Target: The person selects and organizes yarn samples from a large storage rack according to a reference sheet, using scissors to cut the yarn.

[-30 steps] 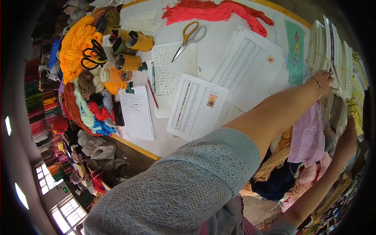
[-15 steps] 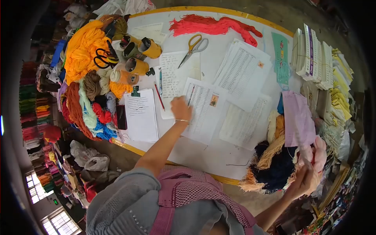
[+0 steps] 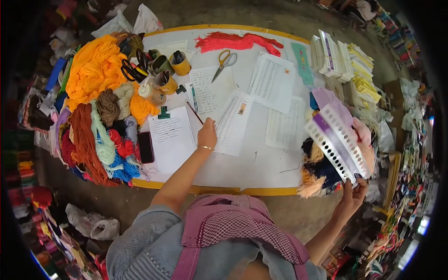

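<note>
Near tabletop [image 3: 266,169] lies open between hands [image 3: 206,135]; yarn [image 3: 107,107] blocks both sides.

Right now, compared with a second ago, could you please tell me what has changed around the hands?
The left hand has left the white stacks at the right and crossed back to the red pencil; whether it grips it is unclear. The right hand has come nearer the body, holding a white-and-purple card. The scissors and red yarn lie as before.

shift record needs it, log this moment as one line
left hand: at pencil, grip unclear | right hand: holding white-and-purple card | scissors: not held
</note>
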`<act>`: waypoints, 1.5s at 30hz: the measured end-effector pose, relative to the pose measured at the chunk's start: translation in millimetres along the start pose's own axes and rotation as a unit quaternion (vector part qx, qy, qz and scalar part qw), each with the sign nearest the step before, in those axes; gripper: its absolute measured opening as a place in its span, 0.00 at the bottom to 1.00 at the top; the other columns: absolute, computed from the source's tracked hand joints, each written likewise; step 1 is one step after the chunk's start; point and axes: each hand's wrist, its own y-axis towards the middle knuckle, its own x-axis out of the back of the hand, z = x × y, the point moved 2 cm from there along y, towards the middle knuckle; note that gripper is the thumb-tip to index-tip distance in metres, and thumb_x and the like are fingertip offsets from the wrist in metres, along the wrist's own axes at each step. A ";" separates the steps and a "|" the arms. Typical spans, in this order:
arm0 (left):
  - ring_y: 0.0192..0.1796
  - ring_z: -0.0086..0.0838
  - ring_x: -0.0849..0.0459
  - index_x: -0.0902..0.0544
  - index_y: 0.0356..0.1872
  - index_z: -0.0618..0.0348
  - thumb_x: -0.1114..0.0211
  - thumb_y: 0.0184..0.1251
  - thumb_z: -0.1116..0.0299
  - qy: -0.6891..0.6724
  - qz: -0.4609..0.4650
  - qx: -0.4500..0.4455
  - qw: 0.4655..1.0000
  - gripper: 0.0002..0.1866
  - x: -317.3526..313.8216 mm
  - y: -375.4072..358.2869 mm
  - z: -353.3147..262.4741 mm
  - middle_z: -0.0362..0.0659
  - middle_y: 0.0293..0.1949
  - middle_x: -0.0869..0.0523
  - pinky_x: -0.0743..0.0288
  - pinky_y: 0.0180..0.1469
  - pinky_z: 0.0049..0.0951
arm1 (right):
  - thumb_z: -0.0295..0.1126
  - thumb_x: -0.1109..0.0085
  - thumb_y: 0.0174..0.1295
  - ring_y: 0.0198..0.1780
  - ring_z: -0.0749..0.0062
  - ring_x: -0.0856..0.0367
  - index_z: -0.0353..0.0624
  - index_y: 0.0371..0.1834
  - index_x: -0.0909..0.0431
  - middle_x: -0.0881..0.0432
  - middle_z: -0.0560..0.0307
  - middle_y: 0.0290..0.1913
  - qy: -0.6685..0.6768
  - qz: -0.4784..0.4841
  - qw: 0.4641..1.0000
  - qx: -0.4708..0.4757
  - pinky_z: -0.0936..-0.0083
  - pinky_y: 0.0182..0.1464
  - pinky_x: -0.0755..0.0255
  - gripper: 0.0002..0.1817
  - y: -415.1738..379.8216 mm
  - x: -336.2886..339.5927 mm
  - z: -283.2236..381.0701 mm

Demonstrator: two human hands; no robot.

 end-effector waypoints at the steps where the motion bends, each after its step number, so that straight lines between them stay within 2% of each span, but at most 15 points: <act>1: 0.35 0.52 0.19 0.27 0.41 0.56 0.45 0.64 0.76 0.027 0.035 0.007 0.999 0.06 16.8 -5.9 -4.0 0.55 0.33 0.18 0.26 0.36 0.45 | 0.16 0.46 0.60 0.47 0.77 0.24 0.41 0.54 0.33 0.24 0.57 0.48 -0.054 -0.004 0.998 0.039 0.80 0.45 0.27 0.18 -12.5 7.1 0.1; 4: 0.35 0.51 0.18 0.25 0.47 0.54 0.46 0.64 0.76 0.001 0.040 -0.101 0.994 0.12 50.1 -23.5 2.9 0.55 0.35 0.17 0.25 0.36 0.42 | 0.16 0.44 0.58 0.44 0.77 0.23 0.40 0.64 0.41 0.23 0.55 0.48 -0.106 -0.058 0.991 0.061 0.82 0.45 0.29 0.30 -61.7 4.3 26.2; 7: 0.34 0.49 0.18 0.23 0.47 0.54 0.45 0.64 0.75 -0.014 0.027 -0.192 0.981 0.12 75.9 -40.3 4.4 0.53 0.35 0.17 0.24 0.34 0.40 | 0.16 0.44 0.58 0.42 0.79 0.23 0.39 0.63 0.40 0.21 0.55 0.45 -0.065 -0.095 0.993 0.013 0.82 0.44 0.30 0.29 -95.0 16.3 36.3; 8: 0.33 0.48 0.18 0.22 0.45 0.54 0.45 0.64 0.75 -0.022 0.026 -0.215 0.976 0.10 83.9 -47.1 -0.2 0.53 0.35 0.17 0.25 0.33 0.39 | 0.18 0.42 0.58 0.39 0.81 0.23 0.36 0.57 0.33 0.20 0.59 0.40 -0.049 -0.086 0.995 -0.001 0.84 0.42 0.30 0.22 -100.9 32.6 29.4; 11: 0.33 0.46 0.18 0.22 0.40 0.55 0.45 0.65 0.72 -0.022 0.046 -0.204 0.978 0.06 100.2 -66.5 -19.8 0.50 0.32 0.17 0.25 0.31 0.39 | 0.19 0.41 0.57 0.32 0.85 0.27 0.36 0.39 0.24 0.20 0.63 0.34 -0.003 -0.098 0.994 -0.055 0.86 0.34 0.36 0.07 -111.5 60.2 15.3; 21: 0.26 0.49 0.20 0.27 0.37 0.55 0.45 0.66 0.69 0.022 0.051 -0.317 0.947 0.03 67.5 -130.3 -98.0 0.53 0.24 0.19 0.28 0.26 0.45 | 0.26 0.44 0.64 0.28 0.90 0.33 0.41 0.38 0.24 0.26 0.71 0.27 -0.065 -0.042 0.997 -0.022 0.88 0.30 0.42 0.03 -135.6 164.3 -21.4; 27: 0.26 0.48 0.19 0.22 0.43 0.53 0.44 0.64 0.71 -0.053 0.100 -0.322 0.940 0.08 35.3 -188.0 -177.8 0.52 0.22 0.19 0.27 0.28 0.42 | 0.24 0.46 0.64 0.36 0.83 0.21 0.41 0.45 0.27 0.19 0.65 0.37 0.143 -0.073 0.974 -0.161 0.85 0.40 0.26 0.08 -188.5 245.5 -66.1; 29: 0.26 0.47 0.19 0.21 0.41 0.53 0.43 0.63 0.71 -0.062 0.119 -0.332 0.934 0.07 23.7 -209.3 -199.2 0.51 0.23 0.19 0.27 0.28 0.41 | 0.23 0.46 0.63 0.34 0.85 0.22 0.39 0.45 0.26 0.20 0.65 0.34 0.197 -0.126 0.950 -0.206 0.87 0.38 0.28 0.08 -207.0 240.0 -63.0; 35: 0.26 0.46 0.19 0.22 0.40 0.55 0.41 0.62 0.71 -0.002 0.097 -0.393 0.914 0.06 -9.9 -257.6 -230.9 0.51 0.22 0.20 0.29 0.27 0.41 | 0.25 0.48 0.65 0.31 0.88 0.24 0.42 0.43 0.25 0.20 0.67 0.35 0.212 -0.015 0.935 -0.283 0.89 0.30 0.35 0.06 -256.0 267.4 -100.5; 38: 0.31 0.50 0.19 0.24 0.38 0.55 0.44 0.63 0.72 0.031 0.125 -0.405 0.905 0.04 -36.3 -276.8 -241.6 0.53 0.26 0.19 0.28 0.30 0.44 | 0.26 0.50 0.66 0.34 0.87 0.24 0.39 0.44 0.25 0.19 0.65 0.36 0.232 -0.149 0.936 -0.217 0.86 0.33 0.33 0.07 -255.3 287.0 -95.7; 39: 0.31 0.50 0.19 0.24 0.39 0.55 0.44 0.63 0.73 0.044 0.148 -0.400 0.903 0.05 -44.8 -283.1 -252.2 0.53 0.27 0.18 0.28 0.31 0.44 | 0.24 0.53 0.66 0.42 0.78 0.21 0.36 0.51 0.28 0.20 0.59 0.42 0.213 -0.163 0.949 -0.164 0.79 0.45 0.28 0.12 -256.2 305.7 -111.1; 40: 0.30 0.50 0.19 0.24 0.40 0.55 0.44 0.64 0.73 0.058 0.175 -0.390 0.902 0.06 -53.4 -290.5 -261.5 0.54 0.27 0.18 0.28 0.31 0.44 | 0.24 0.53 0.65 0.42 0.78 0.23 0.36 0.51 0.27 0.20 0.60 0.43 0.217 -0.202 0.943 -0.150 0.79 0.47 0.29 0.12 -254.7 316.5 -101.0; 41: 0.31 0.49 0.18 0.23 0.42 0.55 0.45 0.63 0.74 0.052 0.188 -0.416 0.888 0.08 -62.4 -295.7 -270.6 0.54 0.28 0.18 0.27 0.32 0.42 | 0.25 0.51 0.65 0.42 0.79 0.23 0.36 0.49 0.26 0.20 0.61 0.42 0.167 -0.226 0.946 -0.158 0.80 0.47 0.30 0.11 -254.8 330.9 -103.2; 44: 0.33 0.43 0.16 0.23 0.50 0.56 0.44 0.62 0.77 -0.065 0.249 -0.469 0.845 0.15 -88.9 -301.0 -306.1 0.54 0.33 0.17 0.25 0.36 0.34 | 0.27 0.48 0.66 0.37 0.85 0.23 0.37 0.47 0.25 0.18 0.63 0.38 0.251 -0.280 0.921 -0.104 0.84 0.41 0.30 0.10 -239.4 354.4 -95.9; 45: 0.36 0.32 0.15 0.23 0.50 0.61 0.44 0.63 0.77 -0.106 0.282 -0.446 0.843 0.14 -103.0 -302.0 -320.6 0.49 0.36 0.15 0.25 0.39 0.27 | 0.28 0.47 0.66 0.35 0.86 0.23 0.37 0.46 0.24 0.18 0.63 0.36 0.245 -0.294 0.919 -0.093 0.86 0.39 0.30 0.09 -232.1 363.9 -92.2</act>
